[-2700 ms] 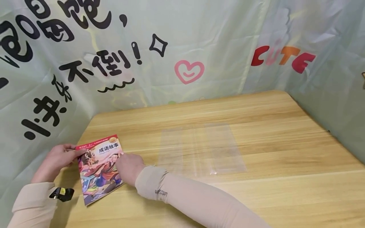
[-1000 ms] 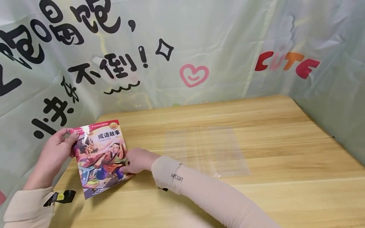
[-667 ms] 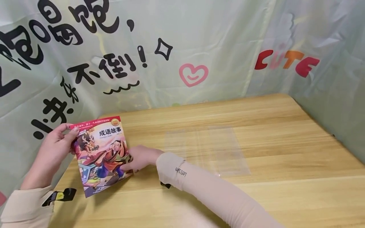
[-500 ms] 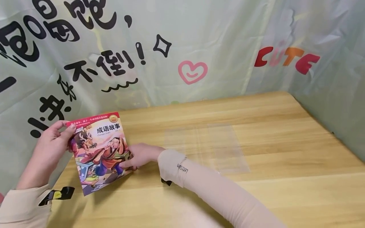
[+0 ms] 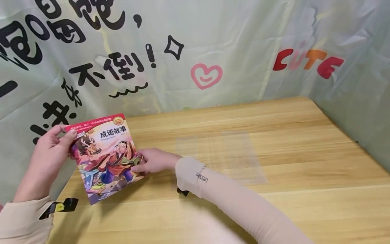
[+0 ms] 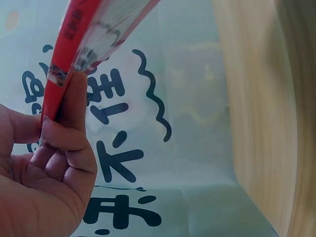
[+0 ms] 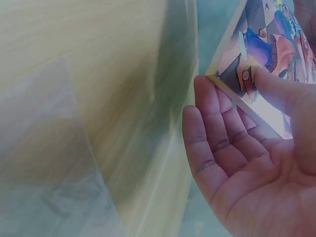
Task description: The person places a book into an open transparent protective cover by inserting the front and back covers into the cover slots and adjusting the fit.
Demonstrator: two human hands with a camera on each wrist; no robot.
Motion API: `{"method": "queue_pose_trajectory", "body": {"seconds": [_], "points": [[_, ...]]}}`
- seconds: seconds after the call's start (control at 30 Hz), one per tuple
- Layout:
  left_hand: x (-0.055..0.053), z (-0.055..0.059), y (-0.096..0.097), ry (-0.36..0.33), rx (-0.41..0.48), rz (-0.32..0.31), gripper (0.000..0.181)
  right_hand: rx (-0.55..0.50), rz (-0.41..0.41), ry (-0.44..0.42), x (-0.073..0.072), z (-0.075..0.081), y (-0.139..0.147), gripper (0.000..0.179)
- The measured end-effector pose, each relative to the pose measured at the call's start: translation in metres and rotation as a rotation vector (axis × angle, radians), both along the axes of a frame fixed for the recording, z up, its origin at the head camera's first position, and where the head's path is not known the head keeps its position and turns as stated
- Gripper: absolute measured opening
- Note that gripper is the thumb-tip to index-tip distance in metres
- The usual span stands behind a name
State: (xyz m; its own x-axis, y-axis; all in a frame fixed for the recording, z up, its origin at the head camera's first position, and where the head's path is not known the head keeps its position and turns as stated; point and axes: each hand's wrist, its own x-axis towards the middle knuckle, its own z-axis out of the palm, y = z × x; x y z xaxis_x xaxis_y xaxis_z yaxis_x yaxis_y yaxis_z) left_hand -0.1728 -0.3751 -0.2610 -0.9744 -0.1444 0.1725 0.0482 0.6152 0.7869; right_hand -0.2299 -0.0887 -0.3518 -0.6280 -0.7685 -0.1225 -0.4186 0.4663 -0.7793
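Book (image 5: 106, 159) to plastic sheet (image 5: 245, 156): we find the book left of the clear sheet and well apart from it, with the right hand (image 5: 156, 160) between the two; we judge this sideways offset to be the relation that governs any move of the book.
Book's long axis: runs far to near, the far end leaning a little left; the printed cover faces up and toward the near side.
Hand nearer the sheet: the right; its sleeve (image 5: 243, 206) passes over the sheet's near left part in the head view. The left hand (image 5: 50, 150) is on the opposite side of the book.
Book's place: between both hands, over the left part of the table (image 5: 304, 142), tilted, with a shadow (image 5: 118, 196) beneath. We judge it lifted; whether its near corner touches the table, we cannot tell.
Left hand's hold: grasping the book at its far left corner, thumb on the cover, fingers behind, as the left wrist view confirms.
Right hand's hold: grasping the book's right edge toward the near right corner, thumb on the cover; the right wrist view shows fingers beneath, one standing apart from the book.
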Motion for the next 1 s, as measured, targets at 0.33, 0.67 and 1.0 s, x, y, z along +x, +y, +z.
{"method": "queue_pose_trajectory", "body": {"seconds": [0.33,0.67,1.0], "points": [[-0.005,-0.001,0.010,-0.024,-0.023,0.004,0.008,-0.073,0.008,-0.028,-0.001,0.004,0.021,0.029],[-0.012,-0.004,0.025,-0.078,-0.001,-0.011,0.020,-0.096,0.009,-0.066,-0.005,0.009,0.047,0.033],[-0.020,-0.006,0.049,-0.078,-0.037,-0.039,0.033,-0.119,-0.004,-0.106,-0.002,0.010,0.073,0.030]]}}
